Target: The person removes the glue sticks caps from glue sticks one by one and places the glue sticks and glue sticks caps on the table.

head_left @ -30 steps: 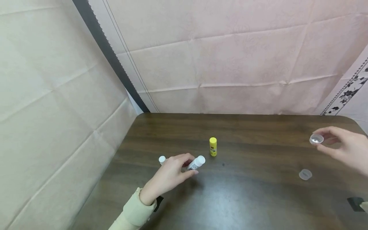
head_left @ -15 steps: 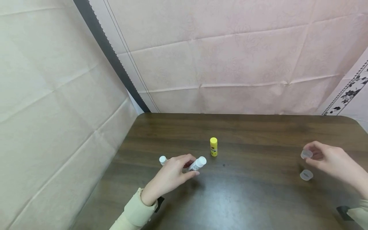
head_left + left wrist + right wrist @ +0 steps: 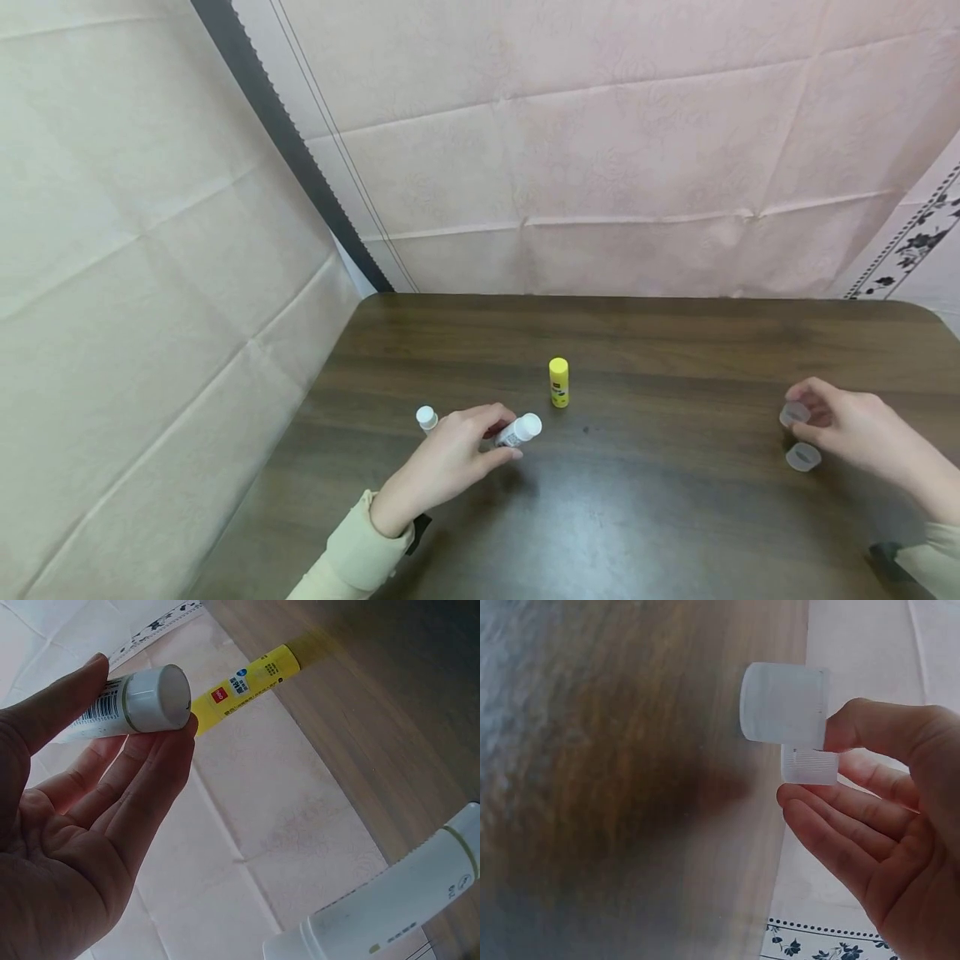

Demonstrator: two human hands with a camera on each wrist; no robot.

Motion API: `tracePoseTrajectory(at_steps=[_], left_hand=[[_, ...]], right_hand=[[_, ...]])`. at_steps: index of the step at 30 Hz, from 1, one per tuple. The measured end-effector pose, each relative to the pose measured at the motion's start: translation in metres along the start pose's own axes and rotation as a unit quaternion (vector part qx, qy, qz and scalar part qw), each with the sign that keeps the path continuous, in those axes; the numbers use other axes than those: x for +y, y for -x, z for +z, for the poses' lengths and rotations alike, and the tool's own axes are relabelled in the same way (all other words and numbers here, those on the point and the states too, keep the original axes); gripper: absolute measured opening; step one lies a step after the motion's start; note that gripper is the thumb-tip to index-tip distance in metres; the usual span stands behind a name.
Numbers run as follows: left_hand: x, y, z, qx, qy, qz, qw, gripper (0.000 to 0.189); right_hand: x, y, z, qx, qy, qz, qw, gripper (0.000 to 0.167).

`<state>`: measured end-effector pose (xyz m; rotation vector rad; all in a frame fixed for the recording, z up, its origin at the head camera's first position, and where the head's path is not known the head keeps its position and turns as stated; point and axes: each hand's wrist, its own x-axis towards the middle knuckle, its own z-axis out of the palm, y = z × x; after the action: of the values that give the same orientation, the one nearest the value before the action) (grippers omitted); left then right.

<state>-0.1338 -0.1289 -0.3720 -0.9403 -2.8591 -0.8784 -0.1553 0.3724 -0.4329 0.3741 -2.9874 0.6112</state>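
My left hand (image 3: 442, 458) pinches a white glue stick (image 3: 519, 431) between thumb and fingers, tilted with one end toward the upper right; its barcode shows in the left wrist view. A second white glue stick (image 3: 390, 896) stands just beyond that hand, mostly hidden by it in the head view. Farther back, a yellow glue stick (image 3: 558, 383) stands upright. Over on the right, my right hand (image 3: 862, 433) holds a small translucent ridged cap (image 3: 810, 766) between thumb and fingertips. Right beside it, on the near side, sits a translucent cup-shaped piece (image 3: 803, 457).
Everything stands on a dark wood-grain table (image 3: 637, 517) with rounded far corners. Pale creased cloth (image 3: 637, 167) hangs behind it, and more cloth (image 3: 150, 292) covers the left side. A dark spot (image 3: 586, 430) marks the tabletop near the yellow stick.
My right hand has come down and toward me with the translucent cap, from the far right to beside the translucent cup. The left hand and its glue stick have hardly moved.
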Motion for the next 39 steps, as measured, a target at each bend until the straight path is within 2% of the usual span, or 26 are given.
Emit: tracePoseTrajectory(at_steps=[13, 19, 29, 33, 39], left_hand=[[0.0, -0.001, 0.002, 0.003, -0.012, 0.017, 0.9998, 0.024], [0.001, -0.001, 0.002, 0.0, -0.01, 0.019, 0.9998, 0.024], [0.002, -0.002, 0.002, -0.015, -0.003, 0.012, 0.9998, 0.023], [0.0, -0.005, -0.004, -0.007, 0.005, 0.015, 0.9999, 0.024], [0.0, -0.012, -0.03, 0.04, 0.017, 0.006, 0.999, 0.027]], right_hand=[[0.003, -0.004, 0.002, -0.027, 0.003, 0.005, 0.9996, 0.031], [0.004, -0.005, 0.0, -0.047, -0.003, 0.02, 0.9987, 0.03], [0.003, -0.005, 0.001, -0.046, 0.005, 0.011, 0.9989, 0.032], [0.003, -0.005, 0.001, -0.049, 0.004, 0.009, 0.9987, 0.034], [0.005, -0.002, 0.002, -0.054, 0.002, 0.015, 0.9984, 0.035]])
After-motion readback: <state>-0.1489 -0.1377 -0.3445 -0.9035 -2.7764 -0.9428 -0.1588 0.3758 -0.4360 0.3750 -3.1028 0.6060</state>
